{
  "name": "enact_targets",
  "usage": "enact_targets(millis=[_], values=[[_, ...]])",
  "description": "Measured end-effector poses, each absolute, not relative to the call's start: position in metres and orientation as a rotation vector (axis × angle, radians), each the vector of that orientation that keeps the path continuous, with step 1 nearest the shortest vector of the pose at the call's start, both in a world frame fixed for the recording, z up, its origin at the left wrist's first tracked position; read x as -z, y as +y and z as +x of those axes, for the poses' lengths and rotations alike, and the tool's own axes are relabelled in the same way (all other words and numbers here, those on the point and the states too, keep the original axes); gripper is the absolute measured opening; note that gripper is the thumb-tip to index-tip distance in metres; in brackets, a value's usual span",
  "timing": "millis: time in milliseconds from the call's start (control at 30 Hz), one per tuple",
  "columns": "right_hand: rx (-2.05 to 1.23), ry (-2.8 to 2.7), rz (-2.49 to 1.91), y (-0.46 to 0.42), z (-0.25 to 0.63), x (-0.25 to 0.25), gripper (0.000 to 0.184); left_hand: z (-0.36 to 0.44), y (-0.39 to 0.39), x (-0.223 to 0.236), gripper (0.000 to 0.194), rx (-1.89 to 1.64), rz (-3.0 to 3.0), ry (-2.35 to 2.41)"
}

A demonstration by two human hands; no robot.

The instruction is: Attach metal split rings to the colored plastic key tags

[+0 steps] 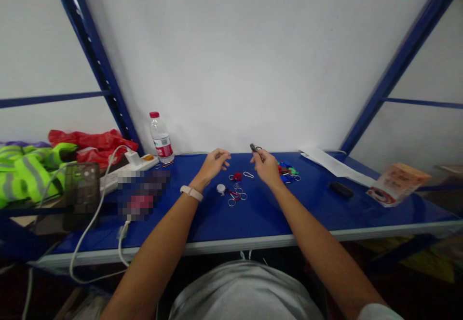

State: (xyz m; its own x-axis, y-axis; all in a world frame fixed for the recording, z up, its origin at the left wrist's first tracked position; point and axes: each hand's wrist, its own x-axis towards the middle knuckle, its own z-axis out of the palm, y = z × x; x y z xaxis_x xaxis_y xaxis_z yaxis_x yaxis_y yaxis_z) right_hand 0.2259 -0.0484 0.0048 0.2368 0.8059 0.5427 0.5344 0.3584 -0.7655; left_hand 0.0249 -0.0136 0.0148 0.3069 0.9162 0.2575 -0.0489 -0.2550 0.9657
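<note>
My right hand [266, 166] is closed, pinching a small dark metal piece with a ring [253, 147] above the back of the blue table; its exact kind is too small to tell. My left hand [214, 165] hovers across from it, fingers loosely curled and apart, with nothing visible in them. Between and below the hands lie a silver carabiner [248, 174], a small red piece with a ring [237, 177], a round white badge reel [221, 189] and a cluster of key rings with a red carabiner [235, 195]. Partly behind my right wrist is a pile of colourful keychains [287, 171].
On the left stand a water bottle [161, 139], a power strip [119, 174] with white cables, and a blurred-out phone [144, 197] beside yellow reflective vests [25, 175]. On the right are white papers [331, 163], a black case [341, 189] and an orange-white box [398, 185].
</note>
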Motion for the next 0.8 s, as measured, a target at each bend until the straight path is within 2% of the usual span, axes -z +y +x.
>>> enact_targets(millis=[267,433,500,633,800], values=[[-0.340,-1.434,-1.246,-0.046,0.226,-0.003,0.034,0.025,-0.016,-0.016,0.013,-1.131,1.535,0.844],[-0.082,-1.263,-1.219,-0.053,0.234,-0.012,0.039,0.025,-0.017,-0.017,0.012,-1.136,1.548,0.843],[0.036,-1.241,-1.292,-0.054,0.242,-0.015,0.037,0.025,-0.018,-0.017,0.011,-1.131,1.547,0.849],[0.074,-1.345,-1.595,-0.050,0.266,-0.017,0.028,0.025,-0.018,-0.018,0.010,-1.127,1.539,0.862],[0.178,-1.300,-1.885,-0.049,0.295,-0.014,0.031,0.025,-0.019,-0.019,0.009,-1.120,1.546,0.868]])
